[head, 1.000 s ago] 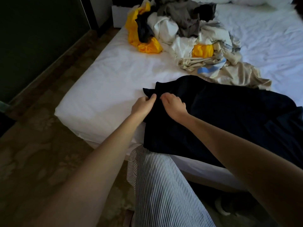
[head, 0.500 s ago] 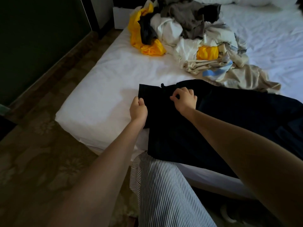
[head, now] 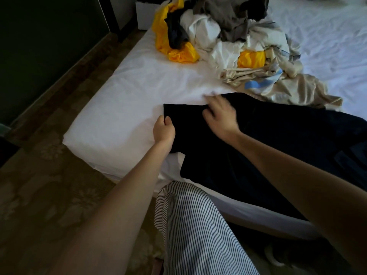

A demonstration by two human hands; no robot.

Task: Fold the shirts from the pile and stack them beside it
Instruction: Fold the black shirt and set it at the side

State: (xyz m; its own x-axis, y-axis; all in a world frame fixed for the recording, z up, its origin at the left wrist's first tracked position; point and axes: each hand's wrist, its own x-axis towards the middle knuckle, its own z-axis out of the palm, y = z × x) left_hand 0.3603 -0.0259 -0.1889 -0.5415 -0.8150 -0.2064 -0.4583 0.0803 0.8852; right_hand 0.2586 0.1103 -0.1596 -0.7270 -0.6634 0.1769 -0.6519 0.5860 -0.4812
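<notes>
While the white bed (head: 123, 100) carries the clothes pile (head: 228, 36) at its far side, black shirt (head: 278, 155) lies spread near; left hand (head: 163, 130) pinches its sleeve edge; right hand (head: 220, 114), fingers splayed, presses flat. Best: smooth outward before folding.

I get a dim feed. The right hand (head: 220, 118) is smeared by motion; the left hand (head: 163, 131) is sharp. Light comes from beyond them: the bed (head: 129, 100) sheet ahead glows pale, the floor (head: 39, 195) to their left lies in shadow. The shirt (head: 278, 145) under them is featureless black.
</notes>
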